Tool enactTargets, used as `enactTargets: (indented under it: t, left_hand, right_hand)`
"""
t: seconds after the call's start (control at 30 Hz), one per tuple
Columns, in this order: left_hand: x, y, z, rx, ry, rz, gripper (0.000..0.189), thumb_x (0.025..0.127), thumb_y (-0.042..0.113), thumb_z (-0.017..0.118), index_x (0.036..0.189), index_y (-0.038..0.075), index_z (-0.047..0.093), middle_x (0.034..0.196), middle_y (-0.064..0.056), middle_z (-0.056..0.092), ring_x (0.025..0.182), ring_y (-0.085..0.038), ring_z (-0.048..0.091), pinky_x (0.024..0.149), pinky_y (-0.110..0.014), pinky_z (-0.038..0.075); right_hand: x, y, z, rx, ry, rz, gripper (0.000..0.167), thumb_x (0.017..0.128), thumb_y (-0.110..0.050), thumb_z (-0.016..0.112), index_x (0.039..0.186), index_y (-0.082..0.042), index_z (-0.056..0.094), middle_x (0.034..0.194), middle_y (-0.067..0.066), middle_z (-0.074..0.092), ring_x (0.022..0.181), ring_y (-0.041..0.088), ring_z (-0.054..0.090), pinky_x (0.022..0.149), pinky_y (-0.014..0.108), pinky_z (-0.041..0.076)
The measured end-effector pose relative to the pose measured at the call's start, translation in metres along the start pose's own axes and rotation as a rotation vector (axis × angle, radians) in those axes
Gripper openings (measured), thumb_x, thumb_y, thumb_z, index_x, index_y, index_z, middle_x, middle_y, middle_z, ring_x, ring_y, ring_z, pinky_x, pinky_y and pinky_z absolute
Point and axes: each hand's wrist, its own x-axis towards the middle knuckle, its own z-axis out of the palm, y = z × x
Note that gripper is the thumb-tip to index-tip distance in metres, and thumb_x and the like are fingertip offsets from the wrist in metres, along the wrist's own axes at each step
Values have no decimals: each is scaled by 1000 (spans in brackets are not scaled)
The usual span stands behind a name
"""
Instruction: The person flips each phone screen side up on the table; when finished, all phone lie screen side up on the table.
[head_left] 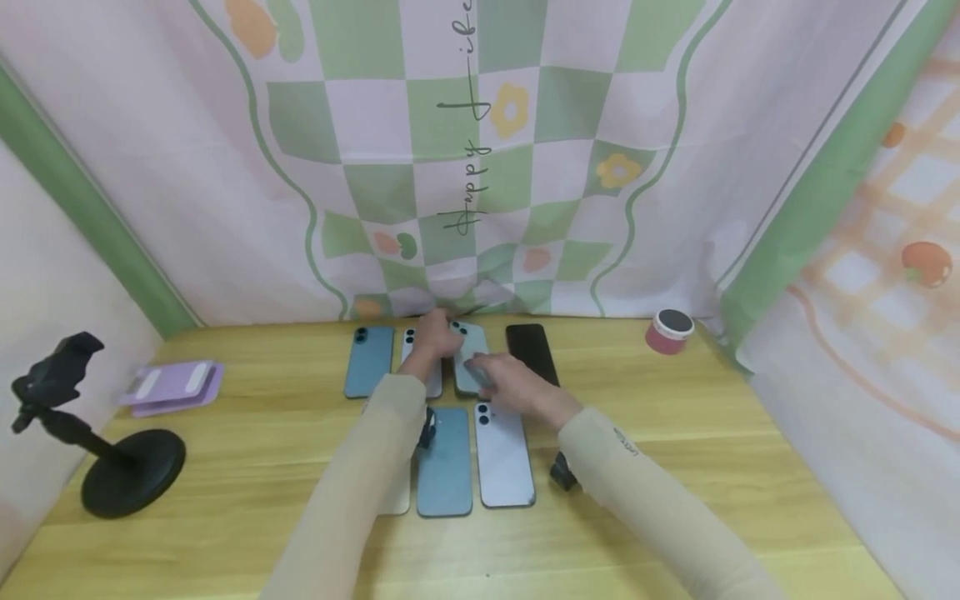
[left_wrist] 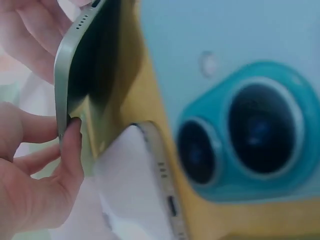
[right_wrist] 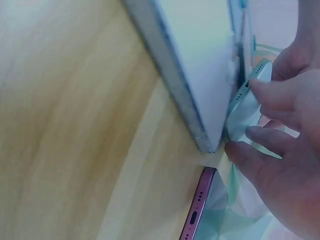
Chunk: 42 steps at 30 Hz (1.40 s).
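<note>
Both hands hold a pale green smartphone (head_left: 471, 354) in the back row, camera side up. My left hand (head_left: 437, 335) pinches its edge between thumb and fingers; in the left wrist view the phone (left_wrist: 62, 75) is tilted, its dark face turned towards the table. At its near end, my right hand (head_left: 517, 385) has its fingers around the end with the port, seen on the phone (right_wrist: 245, 102) in the right wrist view. A white phone (head_left: 434, 385) lies partly hidden under my left hand. Beside my right hand is a black phone (head_left: 531, 352).
A blue phone (head_left: 369, 361) ends the back row. Nearer lie a teal phone (head_left: 445, 467), a pale lavender phone (head_left: 505, 458) and a cream phone (head_left: 399, 493) partly under my left sleeve. A black stand (head_left: 131, 475), purple holder (head_left: 176, 387) and pink jar (head_left: 669, 333) flank them.
</note>
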Motion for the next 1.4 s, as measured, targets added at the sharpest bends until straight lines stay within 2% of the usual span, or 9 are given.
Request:
enactTargets:
  t: [0.2, 0.4, 0.57, 0.7, 0.87, 1.07, 1.2, 1.3, 1.4]
  left_hand:
    - [1, 13, -9, 75, 7, 41, 41, 86, 5, 64, 127, 3, 63, 121, -16, 67, 106, -33, 65, 93, -43, 57]
    - [0, 37, -14, 261, -5, 64, 64, 86, 6, 70, 147, 12, 51, 134, -13, 63, 119, -33, 63, 105, -48, 55]
    - [-1, 53, -10, 484, 22, 116, 46, 83, 14, 77, 127, 10, 64, 120, -9, 68, 107, -28, 65, 95, -42, 59]
    - [-3, 54, -3, 416, 5, 128, 44, 85, 16, 76, 127, 9, 64, 120, -9, 66, 94, -24, 66, 81, -35, 60]
    - [-6, 50, 6, 263, -42, 107, 56, 92, 17, 66, 146, 9, 54, 120, -12, 70, 76, -18, 70, 65, -27, 57]
    - [-4, 41, 10, 224, -62, 121, 57, 99, 31, 67, 149, 10, 51, 114, -12, 72, 71, -17, 70, 62, -25, 56]
    - [-6, 36, 7, 143, -98, 129, 63, 101, 27, 65, 158, 11, 42, 130, -19, 70, 68, -21, 74, 64, -30, 63]
    - [-7, 31, 2, 137, -112, 160, 64, 98, 19, 62, 159, 10, 42, 149, -18, 60, 82, -26, 74, 80, -37, 64]
    - [-6, 23, -3, 229, -143, 212, 63, 94, 17, 65, 155, 10, 48, 155, -13, 56, 115, -33, 70, 103, -45, 57]
  right_hand:
    - [-7, 4, -8, 221, 102, 113, 46, 99, -11, 62, 144, -2, 58, 144, 20, 65, 131, 36, 65, 108, 48, 56]
    - [-11, 3, -17, 625, 112, 232, 53, 99, -8, 60, 150, 2, 48, 147, 28, 59, 128, 42, 66, 97, 43, 63]
    - [-13, 2, -19, 984, 81, 315, 61, 100, -5, 58, 157, 5, 36, 150, 34, 52, 128, 47, 64, 106, 50, 57]
    - [-15, 0, -18, 1133, 104, 375, 60, 102, -5, 57, 158, 3, 35, 147, 35, 54, 132, 45, 62, 107, 45, 57]
    - [-18, 0, -15, 1110, 203, 428, 57, 101, -7, 61, 154, 3, 42, 143, 34, 58, 129, 44, 64, 97, 36, 63]
    - [-16, -5, -12, 920, 259, 488, 46, 97, -5, 67, 141, 3, 58, 136, 28, 67, 117, 39, 73, 91, 35, 64]
    - [-14, -6, -10, 863, 283, 520, 43, 96, -2, 66, 138, 6, 59, 136, 30, 65, 114, 38, 74, 89, 35, 65]
    - [-13, -4, -8, 857, 295, 539, 46, 97, 0, 64, 141, 7, 57, 141, 30, 62, 118, 39, 72, 91, 35, 64]
    - [-12, -1, -4, 814, 303, 535, 55, 95, 3, 64, 149, 3, 50, 146, 27, 58, 123, 41, 69, 91, 36, 64]
